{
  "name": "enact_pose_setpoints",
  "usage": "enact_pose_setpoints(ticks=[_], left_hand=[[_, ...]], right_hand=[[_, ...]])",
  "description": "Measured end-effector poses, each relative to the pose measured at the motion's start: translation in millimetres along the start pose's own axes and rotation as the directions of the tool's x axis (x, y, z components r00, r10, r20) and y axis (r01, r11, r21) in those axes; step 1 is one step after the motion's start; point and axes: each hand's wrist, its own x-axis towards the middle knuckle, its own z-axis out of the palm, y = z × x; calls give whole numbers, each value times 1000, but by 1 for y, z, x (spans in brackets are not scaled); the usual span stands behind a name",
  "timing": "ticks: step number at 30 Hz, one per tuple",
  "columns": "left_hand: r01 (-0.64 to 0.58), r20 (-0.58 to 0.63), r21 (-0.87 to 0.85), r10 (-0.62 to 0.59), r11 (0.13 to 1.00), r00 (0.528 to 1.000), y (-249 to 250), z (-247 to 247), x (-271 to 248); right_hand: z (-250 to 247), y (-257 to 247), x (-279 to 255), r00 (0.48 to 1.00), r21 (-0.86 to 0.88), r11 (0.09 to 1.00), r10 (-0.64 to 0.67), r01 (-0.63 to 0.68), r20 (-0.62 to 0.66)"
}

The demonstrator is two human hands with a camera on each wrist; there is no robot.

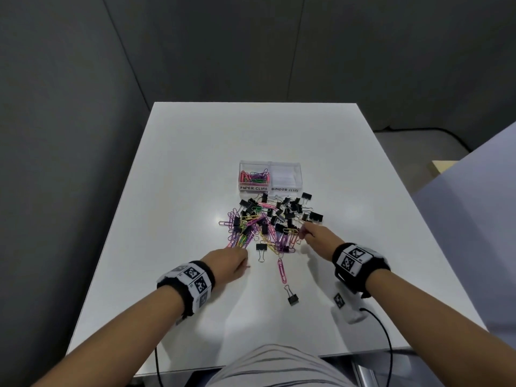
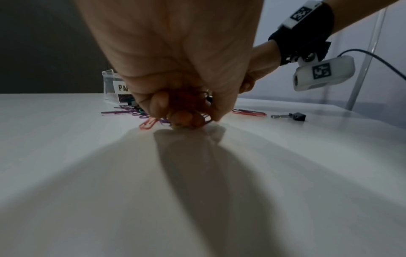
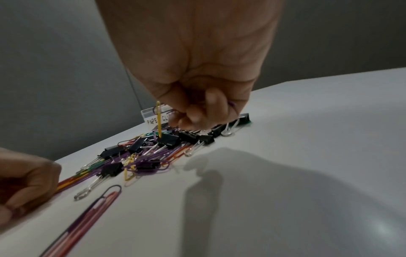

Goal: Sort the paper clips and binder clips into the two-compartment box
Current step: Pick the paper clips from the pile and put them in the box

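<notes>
We see the clear two-compartment box [image 1: 269, 176] standing on the white bench [image 1: 181, 152], far of a mixed pile [image 1: 269, 222] of coloured paper clips and black binder clips. Its left compartment, labelled PAPER CLIPS, holds coloured paper clips [image 1: 254, 176]; the right one is labelled BINDER CLIPS. Our left hand [image 1: 230, 263] sits at the pile's near-left edge, fingers curled round a bunch of paper clips [image 2: 186, 102] with fingertips at the bench surface. Our right hand [image 1: 315, 236] is at the near-right edge, fingers curled, with a purple paper clip [image 3: 232, 105] caught among them. Nearer us, between the hands, lie a pink paper clip [image 1: 282, 270] and a lone binder clip [image 1: 291, 296].
</notes>
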Motion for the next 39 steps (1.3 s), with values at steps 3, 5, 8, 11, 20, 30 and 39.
enact_pose_setpoints(ticks=[3, 5, 8, 11, 20, 30, 39], left_hand=[[46, -58, -144, -55, 988, 997, -1, -6, 0], [73, -86, -226, -95, 971, 992, -2, -12, 0], [130, -92, -338, -170, 932, 981, -7, -20, 6], [158, -131, -377, -222, 913, 966, -14, -25, 13], [360, -136, -118, -374, 925, 917, -7, -27, 21], [304, -173, -105, -319, 947, 932, -4, -32, 44], [283, -152, -158, -307, 946, 940, -19, -39, 44]], right_hand=[[3, 5, 1, 999, 70, 998, 6, -2, -51], [4, 8, 2, 993, 68, 998, 1, 6, -116], [2, 10, 6, 973, 144, 989, 25, 9, -228], [-2, 10, 14, 959, 195, 981, 36, 20, -281], [-3, 1, 29, 975, 68, 997, -23, 39, -220], [-8, -38, 71, 980, -125, 990, -89, 67, -178], [-2, -51, 99, 994, -324, 944, -90, 65, -61]])
